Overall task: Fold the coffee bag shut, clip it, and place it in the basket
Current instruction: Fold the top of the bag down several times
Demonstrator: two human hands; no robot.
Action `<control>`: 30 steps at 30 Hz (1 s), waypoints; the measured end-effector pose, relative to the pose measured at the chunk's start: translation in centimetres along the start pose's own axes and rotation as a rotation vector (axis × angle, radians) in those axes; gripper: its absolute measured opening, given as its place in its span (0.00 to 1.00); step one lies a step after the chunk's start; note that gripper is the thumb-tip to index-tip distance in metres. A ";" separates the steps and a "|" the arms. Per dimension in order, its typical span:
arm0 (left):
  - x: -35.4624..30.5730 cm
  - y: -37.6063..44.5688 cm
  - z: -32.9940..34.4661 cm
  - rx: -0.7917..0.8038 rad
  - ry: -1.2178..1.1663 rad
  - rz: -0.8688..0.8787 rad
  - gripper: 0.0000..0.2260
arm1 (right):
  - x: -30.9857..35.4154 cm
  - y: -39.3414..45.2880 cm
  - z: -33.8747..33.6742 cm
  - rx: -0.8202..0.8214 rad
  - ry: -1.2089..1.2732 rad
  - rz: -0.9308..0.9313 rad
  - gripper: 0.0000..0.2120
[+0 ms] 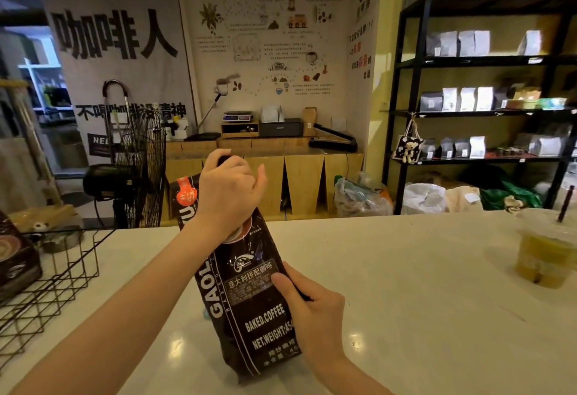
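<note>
A dark brown coffee bag printed "BAKED.COFFEE" stands upright, leaning slightly left, on a white counter at the centre of the view. The left hand, at 12 o'clock from the bag's middle, is clenched over the bag's top, gripping it. The right hand, at 4 o'clock, grasps the bag's right edge, thumb pressed on the front label. A black wire basket sits on the counter at 9 o'clock, well apart from the bag, with another dark package inside. An iced yellow drink in a clear lidded cup stands at 3 o'clock.
</note>
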State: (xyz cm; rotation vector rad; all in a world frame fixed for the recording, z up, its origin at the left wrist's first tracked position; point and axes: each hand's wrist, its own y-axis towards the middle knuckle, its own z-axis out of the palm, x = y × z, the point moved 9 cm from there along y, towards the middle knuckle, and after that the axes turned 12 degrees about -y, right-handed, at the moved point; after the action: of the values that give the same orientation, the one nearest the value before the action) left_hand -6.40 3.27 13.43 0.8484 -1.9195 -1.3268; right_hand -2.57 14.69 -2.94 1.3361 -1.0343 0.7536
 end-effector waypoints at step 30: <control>-6.0 1.1 2.7 0.569 -0.074 0.646 0.29 | -1.1 1.9 0.7 0.049 -0.065 0.095 0.21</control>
State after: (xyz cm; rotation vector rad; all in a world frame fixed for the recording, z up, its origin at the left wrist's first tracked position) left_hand -5.25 9.78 12.80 0.3536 -2.3893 -0.4369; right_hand -4.89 14.41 -3.23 1.3688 -1.1437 0.8153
